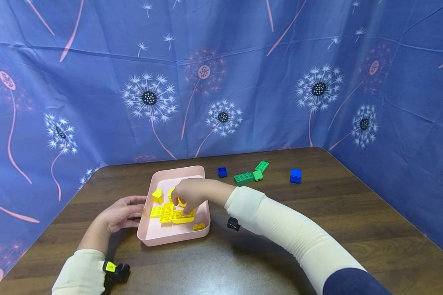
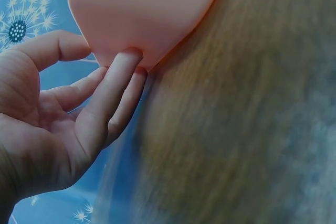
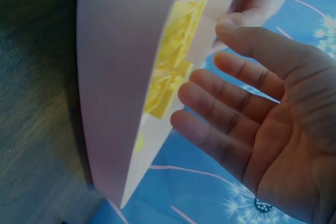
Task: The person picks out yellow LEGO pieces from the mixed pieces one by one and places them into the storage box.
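Observation:
A pink tray (image 1: 175, 239) stands on the table with several yellow building bricks (image 1: 166, 214) inside. One slanted yellow brick (image 1: 157, 196) lies toward its far left, and a small yellow brick (image 1: 199, 227) by the near right corner. At the tray's left side, my left hand (image 1: 122, 213) touches the outer wall with extended fingertips; the left wrist view shows them against the pink wall (image 2: 149, 9). My right hand (image 1: 190, 194) reaches over the right rim, above the bricks. Its fingers are loosely bent with nothing between them in the right wrist view, and it hides some bricks in the head view.
Behind the tray to the right lie a dark blue brick (image 1: 222, 172), a long green brick (image 1: 243, 178), a small green brick (image 1: 257, 175) and another green brick (image 1: 262, 166). Farther right is a blue brick (image 1: 295, 175). A blue dandelion-patterned cloth (image 1: 243, 82) hangs behind the table.

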A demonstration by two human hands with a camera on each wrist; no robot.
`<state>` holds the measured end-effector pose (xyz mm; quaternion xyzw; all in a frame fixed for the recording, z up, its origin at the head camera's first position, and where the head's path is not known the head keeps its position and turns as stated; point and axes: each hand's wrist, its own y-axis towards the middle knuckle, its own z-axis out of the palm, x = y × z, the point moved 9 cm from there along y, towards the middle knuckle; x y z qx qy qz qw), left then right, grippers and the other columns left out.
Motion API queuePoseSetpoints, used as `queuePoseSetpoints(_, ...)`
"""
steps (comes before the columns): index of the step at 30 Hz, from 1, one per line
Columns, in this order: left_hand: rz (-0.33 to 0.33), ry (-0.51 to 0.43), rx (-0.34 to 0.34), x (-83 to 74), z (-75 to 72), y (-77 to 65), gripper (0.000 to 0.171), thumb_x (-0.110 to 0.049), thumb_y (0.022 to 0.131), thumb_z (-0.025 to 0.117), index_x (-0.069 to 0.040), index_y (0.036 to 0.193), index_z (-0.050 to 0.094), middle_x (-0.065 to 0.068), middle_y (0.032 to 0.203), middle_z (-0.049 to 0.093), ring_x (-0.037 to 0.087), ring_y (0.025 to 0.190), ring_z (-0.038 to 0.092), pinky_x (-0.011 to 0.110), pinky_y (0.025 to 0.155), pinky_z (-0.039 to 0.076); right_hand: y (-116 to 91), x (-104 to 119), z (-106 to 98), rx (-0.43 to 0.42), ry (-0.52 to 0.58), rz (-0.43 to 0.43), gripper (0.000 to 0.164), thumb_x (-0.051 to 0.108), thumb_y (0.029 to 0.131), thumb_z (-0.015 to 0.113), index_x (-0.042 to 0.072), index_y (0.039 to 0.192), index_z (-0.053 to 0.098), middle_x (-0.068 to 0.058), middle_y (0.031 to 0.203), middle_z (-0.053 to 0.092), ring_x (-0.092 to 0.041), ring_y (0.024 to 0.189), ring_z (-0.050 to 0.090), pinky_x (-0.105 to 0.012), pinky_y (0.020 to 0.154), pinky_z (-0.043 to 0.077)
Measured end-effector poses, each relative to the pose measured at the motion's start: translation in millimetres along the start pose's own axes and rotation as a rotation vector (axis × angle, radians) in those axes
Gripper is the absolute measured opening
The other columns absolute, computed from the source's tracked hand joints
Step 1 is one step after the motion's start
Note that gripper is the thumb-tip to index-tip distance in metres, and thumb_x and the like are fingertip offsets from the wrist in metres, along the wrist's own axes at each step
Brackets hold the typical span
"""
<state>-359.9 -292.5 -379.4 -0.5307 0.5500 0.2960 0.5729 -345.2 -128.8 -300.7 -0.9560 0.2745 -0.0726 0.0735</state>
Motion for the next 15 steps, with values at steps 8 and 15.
queuePoseSetpoints(8, -0.001, 0.075, -0.058, -1.2, -2.1, -1.3, 0.066, -0.014, 0.092, 0.058, 0.008, 0.146, 0.027, 0.026, 0.127, 0.056, 0.029, 0.103, 0.065, 0.048, 0.083, 0.056, -35, -7, -18, -0.174, 0.007, 0.04, 0.036, 0.029, 0.084, 0.076, 0.013, 0.116, 0.069, 0.0, 0.109, 0.065, -0.01, 0.091, 0.058, -0.023, 0.075, 0.05)
queuePoseSetpoints(15, 0.064, 0.355, -0.239, -23.7, -6.0, -9.9, 0.055, -0.011, 0.093, 0.062, 0.011, 0.138, 0.038, 0.035, 0.127, 0.049, 0.039, 0.102, 0.063, 0.043, 0.077, 0.058, -76, -31, -20, -0.348, -0.044, 0.176, 0.035, 0.033, 0.085, 0.074, 0.017, 0.115, 0.068, 0.0, 0.117, 0.059, -0.014, 0.098, 0.057, -0.028, 0.07, 0.051)
